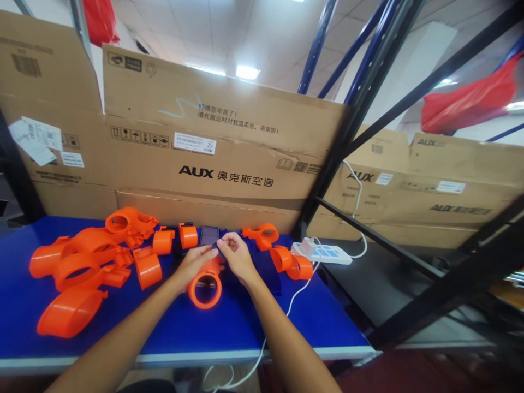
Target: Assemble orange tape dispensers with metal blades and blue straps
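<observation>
My left hand (195,267) and my right hand (237,257) meet over the blue table, thumbs and fingertips pinched close together. Between the fingertips there seems to be a small dark piece, too small to name. Just below them is an orange plastic ring-shaped part (210,266), its round opening facing me. The left fingers lie against its upper side; whether they grip it I cannot tell. A dark flat rectangular object (209,235) sits right behind the hands. Two short orange rings (164,241) stand to the left of it.
Several orange ring parts (88,240) are heaped on the left of the blue table (164,333). More orange pieces (267,236) lie at the right, near a white power strip (323,252) with a trailing cable. A cardboard panel (155,174) and a black metal post (327,185) stand behind.
</observation>
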A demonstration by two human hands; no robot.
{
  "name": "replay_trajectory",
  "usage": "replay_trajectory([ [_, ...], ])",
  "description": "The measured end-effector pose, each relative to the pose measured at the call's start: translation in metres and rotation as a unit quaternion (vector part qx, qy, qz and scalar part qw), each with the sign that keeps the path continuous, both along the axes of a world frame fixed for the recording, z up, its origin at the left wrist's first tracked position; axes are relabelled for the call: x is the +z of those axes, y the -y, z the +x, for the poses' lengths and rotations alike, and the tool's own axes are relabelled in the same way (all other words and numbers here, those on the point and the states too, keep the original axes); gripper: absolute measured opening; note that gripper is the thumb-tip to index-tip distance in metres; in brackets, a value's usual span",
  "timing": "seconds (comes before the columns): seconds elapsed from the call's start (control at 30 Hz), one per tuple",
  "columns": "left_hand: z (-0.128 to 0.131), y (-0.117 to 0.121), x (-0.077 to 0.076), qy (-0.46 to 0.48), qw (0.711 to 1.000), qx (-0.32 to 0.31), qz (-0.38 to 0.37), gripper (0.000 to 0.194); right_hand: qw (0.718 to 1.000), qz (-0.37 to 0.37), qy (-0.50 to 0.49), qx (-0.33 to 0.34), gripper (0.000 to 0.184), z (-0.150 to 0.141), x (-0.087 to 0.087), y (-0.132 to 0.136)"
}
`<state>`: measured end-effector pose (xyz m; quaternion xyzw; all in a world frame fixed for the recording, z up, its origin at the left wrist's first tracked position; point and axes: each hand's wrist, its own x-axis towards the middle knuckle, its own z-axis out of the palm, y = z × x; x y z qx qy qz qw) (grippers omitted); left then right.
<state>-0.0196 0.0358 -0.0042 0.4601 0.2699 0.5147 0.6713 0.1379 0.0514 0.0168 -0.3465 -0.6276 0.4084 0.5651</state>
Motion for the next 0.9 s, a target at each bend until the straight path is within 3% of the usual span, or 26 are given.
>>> replay_trajectory([
  [0.17,0.0,0.002,0.004,-0.005,1.0,0.018,0.012,0.044,1.0,0.008,0.01,0.012,0.037,-0.002,-0.004,-0.001],
  [0.33,0.001,-0.002,-0.001,0.013,0.998,0.042,-0.036,0.049,0.999,0.023,0.036,-0.003,0.041,0.004,-0.004,-0.007],
  [0.43,-0.002,-0.009,-0.004,0.03,0.996,0.06,-0.056,0.048,0.992,0.055,0.084,-0.077,0.046,0.021,0.0,-0.011],
  [0.5,-0.005,-0.013,-0.004,0.041,0.995,0.063,-0.064,0.051,0.963,0.099,0.175,-0.179,0.035,0.035,0.003,-0.013],
  [0.57,-0.009,-0.016,-0.002,0.057,0.994,0.058,-0.075,0.054,0.907,0.123,0.308,-0.259,0.025,0.048,0.005,-0.013],
  [0.67,-0.012,-0.016,0.003,0.093,0.99,0.057,-0.089,0.057,0.821,0.108,0.483,-0.284,0.02,0.057,0.003,-0.011],
  [0.73,-0.012,-0.015,0.005,0.108,0.988,0.058,-0.091,0.056,0.783,0.097,0.547,-0.281,0.022,0.056,-0.001,-0.01],
  [0.8,-0.012,-0.014,0.006,0.109,0.988,0.055,-0.092,0.057,0.762,0.093,0.574,-0.285,0.024,0.053,-0.005,-0.009],
  [0.9,-0.01,-0.012,0.007,0.1,0.989,0.054,-0.096,0.059,0.76,0.085,0.575,-0.291,0.02,0.049,-0.009,-0.009],
])
